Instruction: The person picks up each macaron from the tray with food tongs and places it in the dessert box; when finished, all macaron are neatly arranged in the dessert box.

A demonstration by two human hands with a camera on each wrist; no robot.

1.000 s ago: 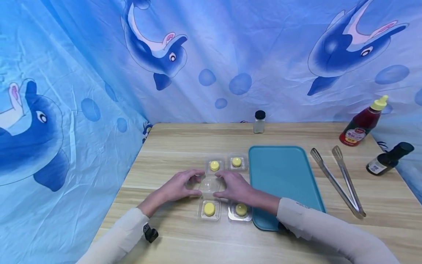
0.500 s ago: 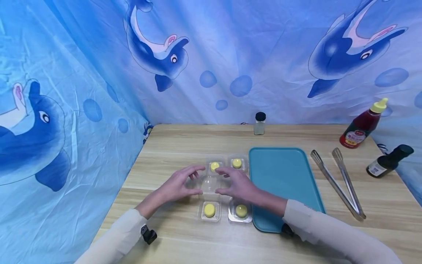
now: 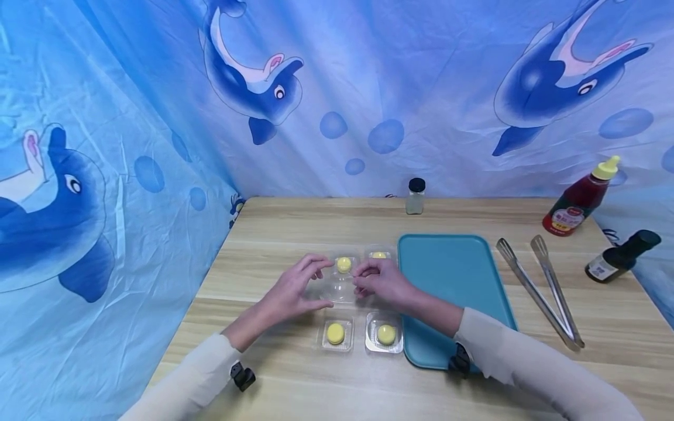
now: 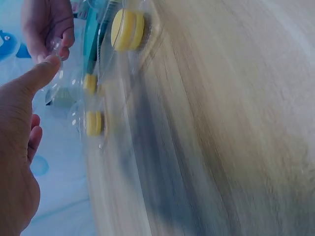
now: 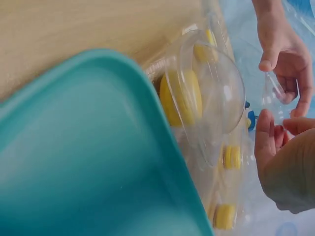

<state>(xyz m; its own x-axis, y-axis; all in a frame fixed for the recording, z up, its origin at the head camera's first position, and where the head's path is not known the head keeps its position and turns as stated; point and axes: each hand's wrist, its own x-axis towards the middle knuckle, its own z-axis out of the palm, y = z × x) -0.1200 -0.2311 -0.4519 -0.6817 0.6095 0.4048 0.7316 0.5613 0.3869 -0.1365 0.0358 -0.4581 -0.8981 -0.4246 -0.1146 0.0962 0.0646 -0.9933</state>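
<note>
A clear plastic domed lid [image 3: 341,289] is up between both hands, above the table. My left hand [image 3: 295,290] holds its left side between thumb and fingers. My right hand [image 3: 385,283] pinches its right edge with curled fingers, as the lid [image 5: 274,91] in the right wrist view also shows. Yellow macarons sit in small clear plastic boxes: a front left macaron [image 3: 335,333], a front right macaron [image 3: 386,335], a back left macaron [image 3: 344,265] and a back right macaron [image 3: 378,255], partly hidden by my right hand. A clear dome [image 5: 229,93] stands over the front right one.
Right of the boxes lies a teal tray [image 3: 453,280], under my right forearm. Metal tongs [image 3: 547,292] lie beyond it. A red sauce bottle [image 3: 574,204], a dark bottle [image 3: 621,257] and a black-capped jar [image 3: 415,197] stand farther out. A dolphin-print curtain [image 3: 337,88] hangs behind the table.
Both hands have moved slightly forward with the lid. My right fingers, spread wider before, have drawn together on the lid's edge. The macaron boxes have stayed in place.
</note>
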